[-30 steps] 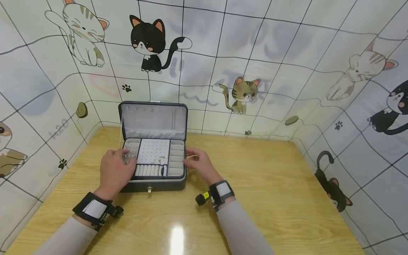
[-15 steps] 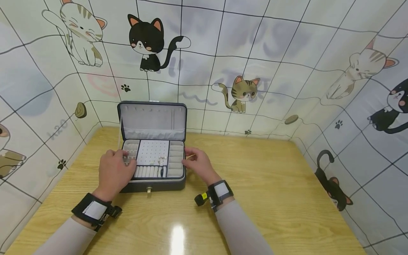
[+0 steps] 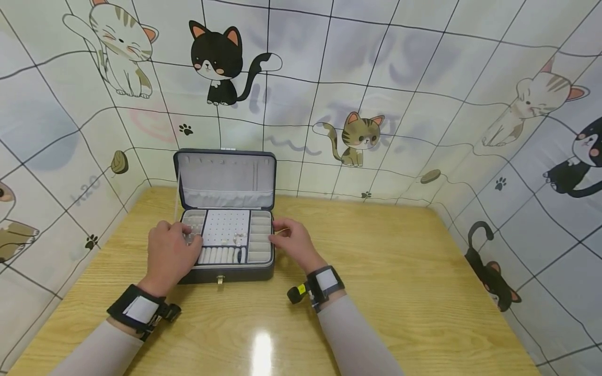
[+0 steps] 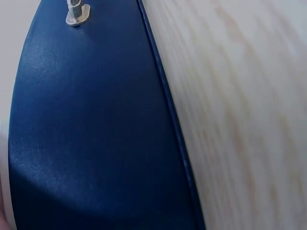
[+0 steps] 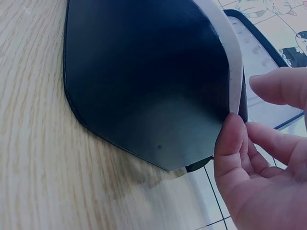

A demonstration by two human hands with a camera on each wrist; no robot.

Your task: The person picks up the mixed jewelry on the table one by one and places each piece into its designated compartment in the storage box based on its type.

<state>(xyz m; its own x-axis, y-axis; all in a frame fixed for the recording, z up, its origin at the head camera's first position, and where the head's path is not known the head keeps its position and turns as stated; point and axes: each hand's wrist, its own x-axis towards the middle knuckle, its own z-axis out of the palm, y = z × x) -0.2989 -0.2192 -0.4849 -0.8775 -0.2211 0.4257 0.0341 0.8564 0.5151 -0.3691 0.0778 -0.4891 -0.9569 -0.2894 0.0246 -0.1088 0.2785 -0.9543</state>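
A dark blue jewelry box (image 3: 254,274) stands with its lid (image 3: 226,177) up and its lining facing me. In its top sits a jewelry tray (image 3: 226,222) with a pale pegboard, ring rolls and side compartments. Earrings (image 3: 238,239) sit on the board and a dark ring (image 3: 240,255) among the rolls. My left hand (image 3: 169,256) holds the tray's left end; its fingertips are partly hidden. My right hand (image 3: 296,243) holds the right end. In the right wrist view, curled fingers (image 5: 230,143) touch the white rim (image 5: 234,72), and the thumb (image 5: 280,86) extends over the tray.
A wooden table (image 3: 400,271) lies under the box and extends to the right. Behind it hangs a cat-print cloth wall (image 3: 291,68). A gold clasp (image 3: 220,280) is on the box front. A thin strap (image 3: 177,198) runs down from the lid's left side.
The tray's far edge has sunk slightly toward the box, away from the lid's lower edge. Both hands have stayed nearly in place at its ends.
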